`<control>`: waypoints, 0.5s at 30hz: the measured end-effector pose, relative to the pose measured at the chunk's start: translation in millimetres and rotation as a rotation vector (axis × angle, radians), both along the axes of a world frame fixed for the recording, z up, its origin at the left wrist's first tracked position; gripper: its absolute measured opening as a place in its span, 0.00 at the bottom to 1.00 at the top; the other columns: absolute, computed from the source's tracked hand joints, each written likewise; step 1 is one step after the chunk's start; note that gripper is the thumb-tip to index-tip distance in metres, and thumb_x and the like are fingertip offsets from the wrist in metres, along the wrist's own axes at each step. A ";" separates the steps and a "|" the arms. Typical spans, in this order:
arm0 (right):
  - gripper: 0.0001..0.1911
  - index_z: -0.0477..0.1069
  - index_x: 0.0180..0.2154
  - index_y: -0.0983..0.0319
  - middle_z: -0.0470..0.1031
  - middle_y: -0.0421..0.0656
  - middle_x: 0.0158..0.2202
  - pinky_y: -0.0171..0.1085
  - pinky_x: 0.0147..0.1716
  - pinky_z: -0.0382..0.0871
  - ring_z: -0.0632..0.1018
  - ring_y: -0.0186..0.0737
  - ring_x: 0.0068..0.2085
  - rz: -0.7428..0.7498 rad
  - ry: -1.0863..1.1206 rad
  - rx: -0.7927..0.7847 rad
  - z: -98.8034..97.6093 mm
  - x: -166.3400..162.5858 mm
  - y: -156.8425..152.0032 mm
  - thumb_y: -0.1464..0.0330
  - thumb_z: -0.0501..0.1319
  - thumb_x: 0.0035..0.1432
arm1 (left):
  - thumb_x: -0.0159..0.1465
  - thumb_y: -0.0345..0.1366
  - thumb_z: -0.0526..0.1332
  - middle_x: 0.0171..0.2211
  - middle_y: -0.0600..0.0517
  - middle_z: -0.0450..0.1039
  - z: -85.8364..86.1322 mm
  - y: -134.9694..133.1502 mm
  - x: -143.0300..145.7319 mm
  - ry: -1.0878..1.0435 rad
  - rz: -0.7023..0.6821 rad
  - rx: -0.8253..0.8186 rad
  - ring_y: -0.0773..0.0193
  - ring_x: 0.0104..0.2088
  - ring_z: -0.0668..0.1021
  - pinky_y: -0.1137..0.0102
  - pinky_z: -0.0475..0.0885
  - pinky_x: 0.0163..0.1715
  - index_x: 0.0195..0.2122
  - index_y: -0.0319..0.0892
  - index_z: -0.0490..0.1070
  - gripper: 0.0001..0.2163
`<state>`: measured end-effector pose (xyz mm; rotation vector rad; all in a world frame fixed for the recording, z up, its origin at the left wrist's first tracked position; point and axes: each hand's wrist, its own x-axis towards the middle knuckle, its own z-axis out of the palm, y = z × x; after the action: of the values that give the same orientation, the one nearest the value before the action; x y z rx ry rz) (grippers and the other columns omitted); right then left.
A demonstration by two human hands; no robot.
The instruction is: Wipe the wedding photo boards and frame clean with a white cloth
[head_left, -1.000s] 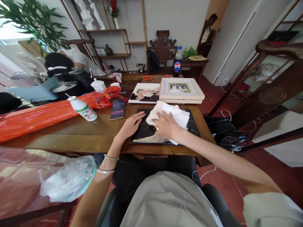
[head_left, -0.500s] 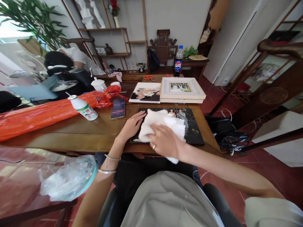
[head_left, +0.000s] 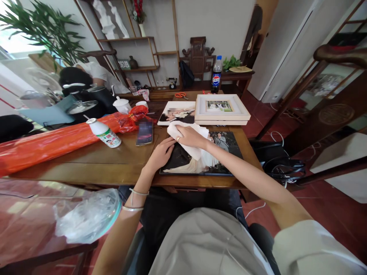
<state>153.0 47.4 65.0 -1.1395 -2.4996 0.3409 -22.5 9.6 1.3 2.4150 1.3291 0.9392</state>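
On the worktop [head_left: 94, 166]: photo panel [head_left: 200, 167], dark, lying flat.
White cloth [head_left: 192, 151]: bunched over the panel's upper-left part.
Right hand [head_left: 190, 136]: grip clasped on the cloth.
Left hand [head_left: 161, 153]: grip released, resting at the panel's left edge.
Phone [head_left: 144, 133]: left of the panel.
Framed picture [head_left: 219, 106]: behind the panel.

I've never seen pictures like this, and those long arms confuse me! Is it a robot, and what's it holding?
No robot here: these are a person's two bare hands. Every picture comes from one camera worn on their head, looking forward and down. The right hand holds a white cloth over a dark photo panel on the wooden table. The left hand rests at the panel's left edge, holding nothing. Also on the table: a phone, a white bottle, orange-handled scissors and a pale picture frame.
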 end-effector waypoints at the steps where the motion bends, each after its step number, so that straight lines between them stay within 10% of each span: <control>1: 0.21 0.66 0.52 0.67 0.75 0.53 0.49 0.42 0.44 0.65 0.75 0.53 0.48 0.003 -0.004 -0.004 -0.4 6.8 -2.3 0.71 0.52 0.56 | 0.67 0.34 0.49 0.57 0.45 0.68 0.5 -0.2 0.1 -0.004 0.001 -0.005 0.56 0.59 0.69 0.58 0.62 0.60 0.53 0.40 0.71 0.18; 10: 0.14 0.70 0.44 0.65 0.76 0.51 0.43 0.42 0.40 0.67 0.76 0.50 0.42 -0.186 -0.035 -0.009 -8.9 130.8 -35.5 0.69 0.52 0.58 | 0.66 0.31 0.47 0.57 0.44 0.69 1.0 -0.7 8.8 -0.015 0.048 -0.005 0.57 0.59 0.69 0.57 0.62 0.61 0.52 0.37 0.71 0.19; 15: 0.17 0.73 0.45 0.65 0.73 0.55 0.50 0.49 0.48 0.65 0.72 0.53 0.52 -0.163 -0.123 0.097 -11.1 124.6 -61.6 0.75 0.53 0.55 | 0.66 0.31 0.47 0.57 0.45 0.69 -2.2 -3.9 12.8 -0.040 0.083 0.013 0.57 0.59 0.69 0.56 0.62 0.61 0.51 0.39 0.72 0.18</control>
<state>277.7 -14.2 53.9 -1.3509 -2.4752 0.1068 -9.7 5.8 -0.9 2.3540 1.4231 1.0148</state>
